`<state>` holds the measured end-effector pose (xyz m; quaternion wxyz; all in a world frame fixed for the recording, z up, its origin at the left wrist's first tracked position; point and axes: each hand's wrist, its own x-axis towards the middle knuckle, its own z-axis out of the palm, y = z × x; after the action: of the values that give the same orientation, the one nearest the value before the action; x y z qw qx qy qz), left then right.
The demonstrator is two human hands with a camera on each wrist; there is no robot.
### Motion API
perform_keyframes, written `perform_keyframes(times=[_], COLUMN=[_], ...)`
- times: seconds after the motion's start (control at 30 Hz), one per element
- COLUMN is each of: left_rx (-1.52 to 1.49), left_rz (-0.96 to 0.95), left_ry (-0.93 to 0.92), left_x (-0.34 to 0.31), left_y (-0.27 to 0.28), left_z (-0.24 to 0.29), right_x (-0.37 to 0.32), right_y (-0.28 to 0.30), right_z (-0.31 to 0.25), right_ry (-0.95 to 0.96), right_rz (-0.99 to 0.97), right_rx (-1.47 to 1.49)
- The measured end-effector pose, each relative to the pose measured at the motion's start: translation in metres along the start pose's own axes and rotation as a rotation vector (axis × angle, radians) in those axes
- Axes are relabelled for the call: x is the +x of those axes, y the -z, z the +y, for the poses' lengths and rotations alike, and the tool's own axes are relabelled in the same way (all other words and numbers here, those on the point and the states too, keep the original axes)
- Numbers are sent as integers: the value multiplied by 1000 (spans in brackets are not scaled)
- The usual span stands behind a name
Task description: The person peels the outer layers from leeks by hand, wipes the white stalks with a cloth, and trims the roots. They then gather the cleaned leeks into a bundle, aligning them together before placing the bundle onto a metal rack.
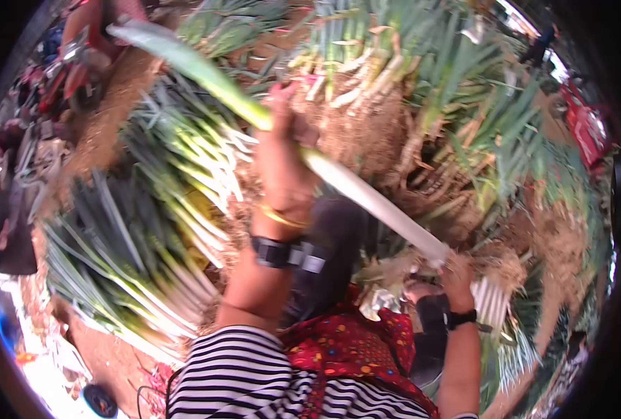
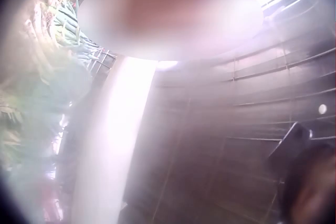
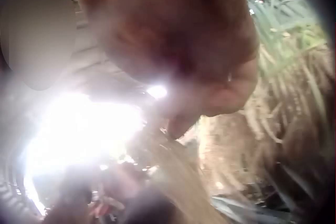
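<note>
One leek (image 1: 373,202): left grip (image 1: 282,133) mid-stalk, right grip (image 1: 456,269) root-end.

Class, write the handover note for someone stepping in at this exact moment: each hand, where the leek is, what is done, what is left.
Left hand: raised, gripping the leek mid-stalk, where white turns green.
Right hand: low, holding the leek's white base end.
Leek: held slantwise in the air, green top pointing up-left.
Around: row of leeks lying side by side at left; rougher heap ahead.
Done: one leek is in hand, clear of the piles.
Left: it is not yet laid down anywhere, and the heap looks large.
</note>
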<state>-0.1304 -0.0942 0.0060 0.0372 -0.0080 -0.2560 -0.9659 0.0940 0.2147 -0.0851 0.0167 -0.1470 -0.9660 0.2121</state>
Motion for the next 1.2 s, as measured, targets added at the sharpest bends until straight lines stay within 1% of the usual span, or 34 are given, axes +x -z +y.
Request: perform_keyframes(times=[0.03, 0.07, 0.1, 0.13, 0.17, 0.2, 0.23, 0.27, 0.3, 0.33, 0.37, 0.4, 0.43, 0.47, 0.5, 0.53, 0.57, 0.63, 0.67, 0.7, 0.73, 0.77, 0.8, 0.83, 0.87, 0.9, 0.93, 0.97, 1.0, 1.03, 1.1, 1.13, 1.17, 1.2], left_rx=[-41, -109, -80, -126, -173, -163, -150, -188, -222, -234, -245, -284, -292, -284, -275, -212, -191, 34, 152, 191, 198, 205, 197, 250, 314, 378, 632, 883, 1001, 1126, 1298, 1295, 1757, 1809], left_rz=[56, 16, 18, 19, -43, -38, -32, -10, 15, 8, 3, 0, -5, 25, 59, 50, 98, 150, 310, 294, 330, 366, 349, 459, 440, 420, 494, 563, 543, 520, 505, 499, 619, 627], left_ry=[34, 39, 40, 51, 68, 41, 9, 45, 73, 60, 42, 70, 92, 78, 64, 37, 33, -19, -83, -71, -59, -46, -61, -111, -129, -146, -41, 64, 45, 33, 65, 60, 209, 284], left_x=[8, 17, 14, 11, 16, 18, 20, 24, 28, 33, 37, 39, 44, 51, 60, 69, 84, 107, 109, 126, 136, 145, 159, 155, 171, 191, 200, 197, 180, 161, 130, 109, 135, 129], left_y=[8, 21, 18, 15, 29, 37, 43, 49, 57, 65, 72, 75, 82, 91, 102, 114, 134, 172, 176, 205, 220, 233, 254, 241, 272, 319, 352, 372, 383, 389, 403, 483, 488, 498], left_z=[5, 12, 26, 36, 42, 47, 51, 54, 57, 59, 62, 66, 72, 80, 89, 99, 109, 123, 127, 143, 159, 174, 190, 195, 213, 243, 277, 303, 320, 330, 331, 357, 335, 313], right_x=[-4, 2, 3, 7, 8, 9, 8, 5, 10, 15, 16, 16, 16, 16, 16, 15, 16, 20, 19, 19, 18, 18, 18, 19, 17, 16, 13, 11, 4, -5, -22, -28, -37, -41], right_y=[21, -12, -21, -13, -4, 6, -14, -74, -48, -11, 0, -8, -14, -10, -5, 1, 5, 14, 20, 25, 28, 30, 30, 30, 26, 23, 29, 45, 59, 58, 35, 19, -2, -37], right_z=[-53, 18, 18, -16, -48, -75, -76, -46, -89, -140, -157, -159, -157, -153, -148, -141, -130, -107, -102, -99, -96, -92, -87, -81, -68, -41, -15, 1, 16, 30, 60, 61, 62, 78], right_ry=[-89, 329, 215, 122, 50, -138, -87, 194, 150, 105, 129, 122, 115, 120, 161, 196, 196, 353, 351, 324, 296, 294, 273, 254, 390, 181, -29, -65, -209, -216, -476, -278, -80, 5], right_rz=[-59, -17, -60, -123, -162, -343, -399, -538, -551, -568, -646, -718, -794, -781, -660, -541, -536, -321, -318, -359, -399, -395, -385, -377, -202, -140, -76, -75, -112, -113, -295, -311, -326, -397], right_rx=[-132, -122, 63, 251, 611, 760, 998, 1630, 1443, 1259, 1353, 1331, 1306, 1298, 1045, 793, 789, 562, 563, 467, 371, 373, 385, 397, 478, 513, 545, 576, 307, 309, 300, 179, 54, -12])
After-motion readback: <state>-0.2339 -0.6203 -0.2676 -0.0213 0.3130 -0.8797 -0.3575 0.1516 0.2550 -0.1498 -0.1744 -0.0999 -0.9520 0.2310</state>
